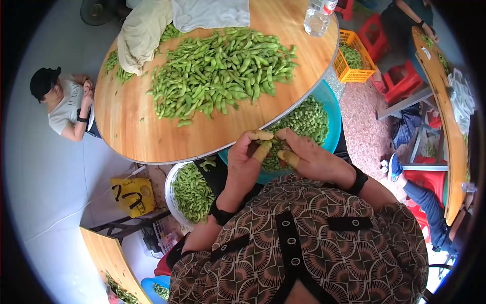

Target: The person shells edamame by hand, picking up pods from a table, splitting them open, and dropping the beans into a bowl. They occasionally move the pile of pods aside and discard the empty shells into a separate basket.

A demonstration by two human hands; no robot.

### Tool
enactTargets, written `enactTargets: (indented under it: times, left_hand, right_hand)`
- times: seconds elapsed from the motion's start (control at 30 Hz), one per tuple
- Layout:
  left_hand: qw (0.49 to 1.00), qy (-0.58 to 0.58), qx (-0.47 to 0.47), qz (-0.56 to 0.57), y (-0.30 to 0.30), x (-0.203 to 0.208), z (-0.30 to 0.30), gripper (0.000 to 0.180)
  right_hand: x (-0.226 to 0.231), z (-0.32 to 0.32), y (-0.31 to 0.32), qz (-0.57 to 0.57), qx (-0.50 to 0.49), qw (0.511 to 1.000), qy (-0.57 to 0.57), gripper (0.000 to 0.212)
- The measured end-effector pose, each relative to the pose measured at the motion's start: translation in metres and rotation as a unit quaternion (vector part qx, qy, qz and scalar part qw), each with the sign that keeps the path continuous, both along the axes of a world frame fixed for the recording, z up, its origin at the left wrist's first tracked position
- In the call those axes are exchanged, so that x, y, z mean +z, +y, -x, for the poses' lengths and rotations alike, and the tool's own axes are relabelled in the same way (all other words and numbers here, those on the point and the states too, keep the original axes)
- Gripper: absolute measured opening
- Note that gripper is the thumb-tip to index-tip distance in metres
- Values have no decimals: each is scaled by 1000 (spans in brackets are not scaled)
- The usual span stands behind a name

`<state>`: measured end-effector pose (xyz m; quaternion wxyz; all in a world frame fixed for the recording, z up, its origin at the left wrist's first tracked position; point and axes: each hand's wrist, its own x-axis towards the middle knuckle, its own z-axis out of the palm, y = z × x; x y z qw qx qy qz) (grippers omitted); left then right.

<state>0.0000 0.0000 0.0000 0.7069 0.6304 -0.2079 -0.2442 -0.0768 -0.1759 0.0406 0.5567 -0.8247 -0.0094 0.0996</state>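
Observation:
My left hand [244, 164] and my right hand [318, 161] meet above a teal tub [332, 114] of shelled green beans [309, 121]. Both have thumb and fingers pinched together, tips nearly touching, with yellowish covers on some fingertips. Whatever lies between them is mostly hidden; only a small greenish-brown bit shows. Beyond my hands, a big heap of green soybean pods [223, 73] covers much of the wooden table [136, 137]. To the left of my lap stands a white round basket [169, 195] full of green pods [191, 192].
Pale cloths [144, 35] and a water bottle [319, 17] sit on the table. A yellow crate [357, 75], red stools [402, 81] and a second wooden table [438, 106] stand to the right. A person [68, 104] is at the left; others are at right. A yellow bag [134, 197] lies lower left.

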Motion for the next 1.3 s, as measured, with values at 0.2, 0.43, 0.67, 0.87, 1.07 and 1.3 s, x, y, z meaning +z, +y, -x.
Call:
enactTargets:
  times: [0.2, 0.43, 0.67, 0.87, 1.07, 1.3]
  left_hand:
    - [1000, -19, 13, 0, -4, 7, 1, 15]
    - [973, -179, -4, -146, 1, 18, -3, 12]
    - [979, -126, -52, -149, 12, 31, -5, 13]
    - [979, -139, -42, -146, 13, 25, -3, 14]
    - [960, -226, -94, -139, 14, 33, -6, 15]
    - [950, -290, -94, -68, 12, 22, -4, 18]
  right_hand:
    - [9, 1, 1, -66, -19, 997, 17, 27]
    - [-11, 3, 1, 41, -20, 997, -68, 27]
    - [5, 4, -4, 77, 49, 993, -70, 28]
    - [9, 4, 0, 101, 40, 993, -55, 28]
    - [13, -2, -11, -61, 79, 994, 46, 20]
    - [-12, -10, -31, -410, 66, 853, 315, 26]
